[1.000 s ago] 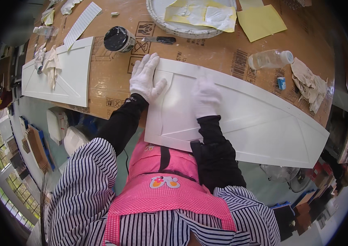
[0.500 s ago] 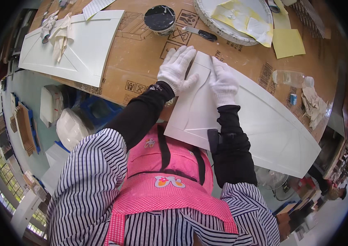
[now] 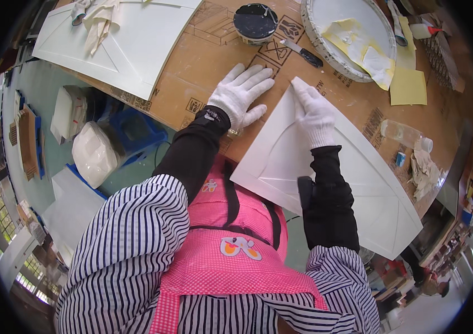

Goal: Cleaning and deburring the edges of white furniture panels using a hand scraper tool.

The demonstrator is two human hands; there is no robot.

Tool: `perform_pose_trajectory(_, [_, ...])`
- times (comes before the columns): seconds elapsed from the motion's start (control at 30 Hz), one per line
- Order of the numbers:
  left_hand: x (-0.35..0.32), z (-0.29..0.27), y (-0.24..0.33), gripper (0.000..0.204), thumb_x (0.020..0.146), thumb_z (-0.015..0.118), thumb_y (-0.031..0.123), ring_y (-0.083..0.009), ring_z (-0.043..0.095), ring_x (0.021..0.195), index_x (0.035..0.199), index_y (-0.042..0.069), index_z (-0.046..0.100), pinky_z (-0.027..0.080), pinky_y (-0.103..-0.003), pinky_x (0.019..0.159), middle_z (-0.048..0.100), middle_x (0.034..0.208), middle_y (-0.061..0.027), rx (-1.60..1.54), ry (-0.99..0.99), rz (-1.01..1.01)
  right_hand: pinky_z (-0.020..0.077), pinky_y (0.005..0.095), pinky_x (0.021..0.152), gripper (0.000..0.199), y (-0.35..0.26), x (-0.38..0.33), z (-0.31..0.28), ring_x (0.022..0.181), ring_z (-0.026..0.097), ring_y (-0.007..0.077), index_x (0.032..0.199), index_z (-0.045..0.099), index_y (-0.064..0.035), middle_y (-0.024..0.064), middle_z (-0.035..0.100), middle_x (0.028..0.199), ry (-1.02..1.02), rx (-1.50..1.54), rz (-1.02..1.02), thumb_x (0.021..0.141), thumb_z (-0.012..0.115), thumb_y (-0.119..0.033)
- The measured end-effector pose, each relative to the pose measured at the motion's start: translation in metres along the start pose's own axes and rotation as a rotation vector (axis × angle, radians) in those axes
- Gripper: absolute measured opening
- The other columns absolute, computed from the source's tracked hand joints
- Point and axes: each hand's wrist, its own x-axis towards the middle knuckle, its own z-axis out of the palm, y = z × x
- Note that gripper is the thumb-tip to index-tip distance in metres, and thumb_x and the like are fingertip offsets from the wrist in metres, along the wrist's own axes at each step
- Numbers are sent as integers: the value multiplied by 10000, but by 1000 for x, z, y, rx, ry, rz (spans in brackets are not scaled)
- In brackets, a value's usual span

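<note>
A white panel (image 3: pixel 353 172) with shallow recessed lines lies across the front of the cardboard-covered table, its narrow end nearest my apron. My right hand (image 3: pixel 313 114), in a white knit glove, rests on its far corner and edge with the fingers stretched out. Whether anything lies under those fingertips is hidden. My left hand (image 3: pixel 239 96), gloved in the same white, lies beside the panel over the cardboard (image 3: pixel 203 61), apart from it. Its fingers are spread and hold nothing.
Behind my hands stand a tub of dark paste (image 3: pixel 255 23), a putty knife (image 3: pixel 303 53) and a round white lid (image 3: pixel 317 42) holding yellow sandpaper (image 3: pixel 359 50). Another white panel (image 3: pixel 130 39) with a cloth is at left. A clear bottle (image 3: pixel 406 135) and rag (image 3: pixel 426 170) lie at right.
My left hand has come off the panel onto the cardboard, fingers spread. The panel has turned in view, and my right hand stays on its far edge. The whole view has shifted.
</note>
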Motion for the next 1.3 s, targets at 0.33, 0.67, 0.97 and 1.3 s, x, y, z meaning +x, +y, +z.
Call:
perform_pose_trajectory(0.33, [-2,9,-9,489,857,642,93,-287,493,1369,1334,170,571,362,-512,1162,527,1488,-54,42,106,9,535,389,588,516,-72,-76,-31,664,634,263,1311,653,-213,70,631,861,-556,40,-283,819,605,-64])
perform_pose_trajectory(0.67, [-1,9,-9,477,874,644,119,-289,487,1375,1341,175,570,361,-509,1164,525,1487,-57,50,108,19,509,369,540,634,-58,-89,-34,600,595,247,1398,604,-269,57,567,749,-396,53,-337,800,597,-58])
perform_pose_trajectory(0.97, [-2,12,-11,474,877,641,113,-281,499,1360,1341,179,571,368,-509,1159,537,1474,-53,62,127,26,520,407,537,531,-48,-61,-33,621,619,264,1314,650,-193,78,590,787,-328,9,-157,809,600,-39])
perform_pose_trajectory(1.3, [-1,16,-10,464,878,635,107,-288,508,1348,1334,168,572,376,-506,1149,550,1459,-66,71,138,44,498,376,509,502,-62,-72,-5,604,629,215,1338,618,-227,48,593,819,-326,-40,-215,841,607,-160])
